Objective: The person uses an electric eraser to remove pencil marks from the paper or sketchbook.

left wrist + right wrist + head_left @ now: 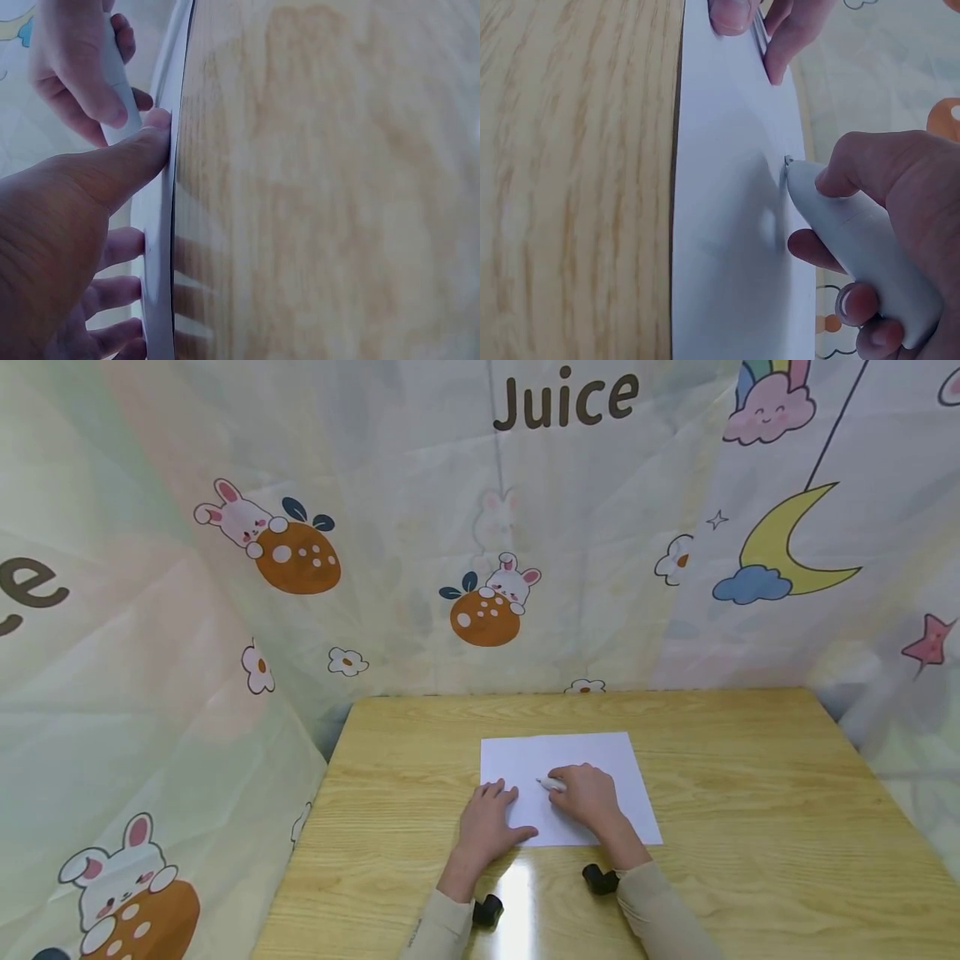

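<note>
A white sheet of paper [577, 750] lies on the wooden table. On its left part rests my left hand [486, 827], its fingers spread, the thumb near the front edge. My right hand [588, 793] holds a thick white pen-shaped tool [552, 783] over the middle of the sheet. In the right wrist view the tool [862, 240] tapers to a small dark tip at the paper [727, 195]; whether it touches cannot be told. Thumb and fingers wrap its body. No clear mark shows on the sheet.
The wooden table [750, 793] extends to both sides of the sheet. Behind it and at the sides hangs a printed curtain [405, 527]. A small black device [487, 910] sits at my left wrist, and another black device [600, 879] at my right.
</note>
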`<act>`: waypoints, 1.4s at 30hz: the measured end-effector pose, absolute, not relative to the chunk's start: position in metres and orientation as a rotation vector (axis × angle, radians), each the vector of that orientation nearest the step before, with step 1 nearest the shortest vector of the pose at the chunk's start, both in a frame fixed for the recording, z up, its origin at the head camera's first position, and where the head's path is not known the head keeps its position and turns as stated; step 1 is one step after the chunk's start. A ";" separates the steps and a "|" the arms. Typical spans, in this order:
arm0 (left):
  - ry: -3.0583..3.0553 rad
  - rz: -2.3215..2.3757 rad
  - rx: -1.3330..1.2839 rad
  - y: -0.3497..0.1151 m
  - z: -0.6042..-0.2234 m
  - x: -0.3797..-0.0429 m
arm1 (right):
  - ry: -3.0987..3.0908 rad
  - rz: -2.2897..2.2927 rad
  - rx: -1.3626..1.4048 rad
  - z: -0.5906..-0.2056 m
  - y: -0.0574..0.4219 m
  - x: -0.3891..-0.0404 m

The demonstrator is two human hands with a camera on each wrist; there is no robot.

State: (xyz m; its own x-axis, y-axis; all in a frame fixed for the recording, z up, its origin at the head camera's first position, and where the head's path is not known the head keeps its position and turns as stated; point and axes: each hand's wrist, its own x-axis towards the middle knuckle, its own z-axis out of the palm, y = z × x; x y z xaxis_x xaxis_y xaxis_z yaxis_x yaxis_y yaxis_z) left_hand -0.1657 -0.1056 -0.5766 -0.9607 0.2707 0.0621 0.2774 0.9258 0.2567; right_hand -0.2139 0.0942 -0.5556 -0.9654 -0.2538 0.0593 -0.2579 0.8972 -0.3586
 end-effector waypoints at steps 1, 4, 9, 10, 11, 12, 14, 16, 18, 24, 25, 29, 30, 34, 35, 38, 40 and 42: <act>-3.053 -0.416 -0.439 -0.105 -0.577 -0.166 | -3.050 0.582 0.402 -0.555 0.095 -0.214; -3.040 -0.420 -0.453 -0.101 -0.577 -0.168 | -3.053 0.587 0.391 -0.552 0.098 -0.216; -3.043 -0.410 -0.462 -0.098 -0.581 -0.170 | -3.075 0.594 0.375 -0.547 0.102 -0.214; -3.049 -0.411 -0.459 -0.098 -0.581 -0.170 | -3.084 0.590 0.365 -0.548 0.102 -0.213; -3.051 -0.412 -0.458 -0.099 -0.582 -0.170 | -3.091 0.591 0.355 -0.549 0.102 -0.213; -3.055 -0.411 -0.457 -0.099 -0.583 -0.170 | -3.097 0.592 0.351 -0.550 0.102 -0.213; -3.063 -0.406 -0.455 -0.099 -0.584 -0.170 | -3.103 0.603 0.348 -0.552 0.104 -0.212; -3.062 -0.408 -0.456 -0.100 -0.584 -0.170 | -3.097 0.635 0.346 -0.553 0.107 -0.214; -3.044 -0.416 -0.460 -0.100 -0.583 -0.171 | -3.077 0.684 0.325 -0.552 0.114 -0.215; -3.027 -0.439 -0.481 -0.102 -0.581 -0.171 | -3.005 0.734 0.130 -0.549 0.147 -0.217; -3.030 -0.440 -0.483 -0.102 -0.580 -0.171 | -3.005 0.733 0.125 -0.548 0.151 -0.217; -3.026 -0.435 -0.471 -0.105 -0.580 -0.168 | -3.010 0.760 0.167 -0.544 0.161 -0.216; -3.027 -0.428 -0.468 -0.106 -0.580 -0.167 | -3.015 0.754 0.180 -0.543 0.161 -0.215; -3.028 -0.440 -0.470 -0.107 -0.580 -0.166 | -3.042 0.657 0.239 -0.542 0.163 -0.207; -3.027 -0.442 -0.473 -0.107 -0.580 -0.165 | -3.043 0.632 0.262 -0.543 0.163 -0.205; -3.012 -0.461 -0.473 -0.107 -0.581 -0.166 | -3.030 0.598 0.325 -0.548 0.162 -0.196; -3.004 -0.459 -0.474 -0.106 -0.582 -0.166 | -3.018 0.607 0.358 -0.553 0.161 -0.191; -3.005 -0.462 -0.470 -0.106 -0.580 -0.167 | -3.007 0.626 0.374 -0.557 0.159 -0.187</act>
State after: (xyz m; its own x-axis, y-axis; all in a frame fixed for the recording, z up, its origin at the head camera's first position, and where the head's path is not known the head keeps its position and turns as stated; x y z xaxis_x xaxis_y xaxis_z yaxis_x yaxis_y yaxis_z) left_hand -0.1668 -0.1062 -0.5800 -0.9512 0.2883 0.1099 0.3080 0.9083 0.2831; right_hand -0.1874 0.1588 -0.5572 -0.9696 -0.2253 0.0951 -0.2445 0.8889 -0.3875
